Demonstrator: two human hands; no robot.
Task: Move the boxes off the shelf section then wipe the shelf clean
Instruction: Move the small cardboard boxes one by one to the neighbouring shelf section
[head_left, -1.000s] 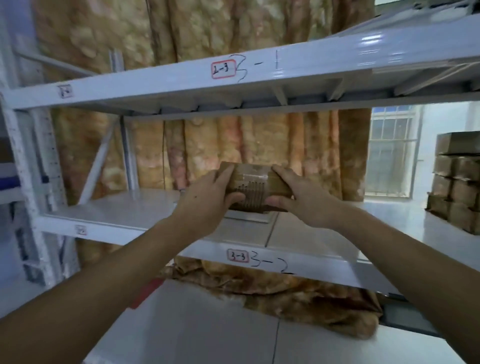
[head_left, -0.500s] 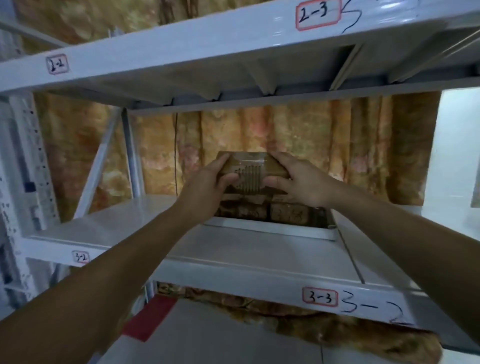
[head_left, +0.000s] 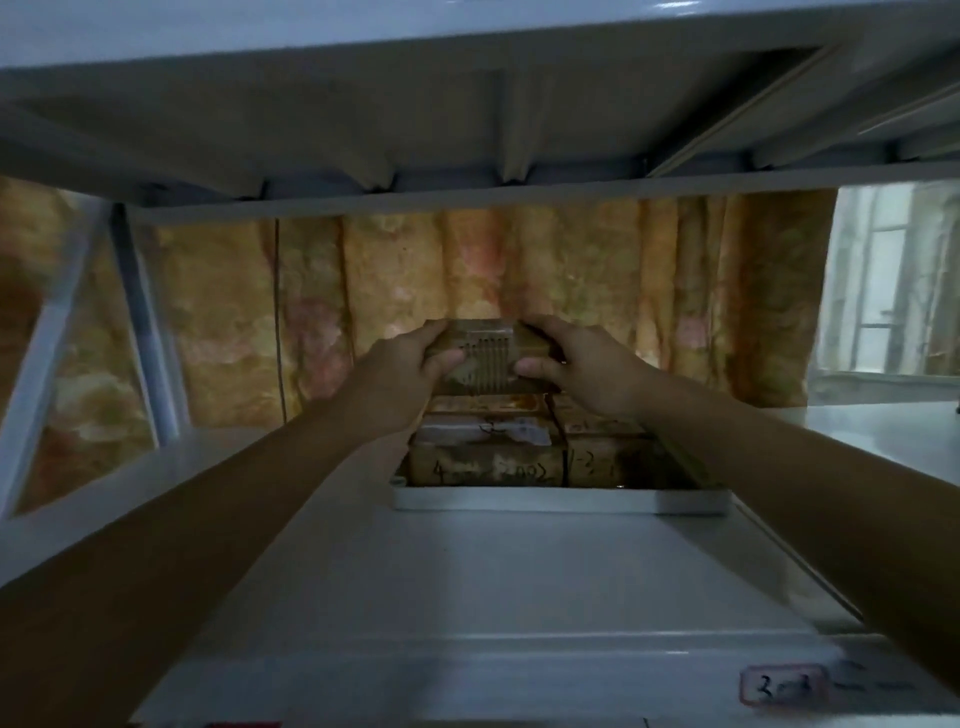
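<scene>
A small brown cardboard box (head_left: 485, 358) with a barcode label is gripped at both ends, my left hand (head_left: 405, 374) on its left side and my right hand (head_left: 576, 369) on its right. It sits on or just above a stack of other brown boxes (head_left: 488, 462) with handwriting on them; contact cannot be made out. That stack stands at the back of the white metal shelf (head_left: 493, 587), behind a white rim (head_left: 561, 501). Both my arms reach in over the shelf.
The underside of the upper shelf (head_left: 467, 104) hangs low overhead. An orange patterned curtain (head_left: 675, 291) covers the back. White diagonal braces (head_left: 47, 343) stand at the left. A window (head_left: 893, 280) shows at the right. A label (head_left: 782, 699) marks the shelf's front edge.
The view has moved closer and lower into the shelf bay. Both hands have carried the small box toward the back, over the stacked boxes that now show beneath it.
</scene>
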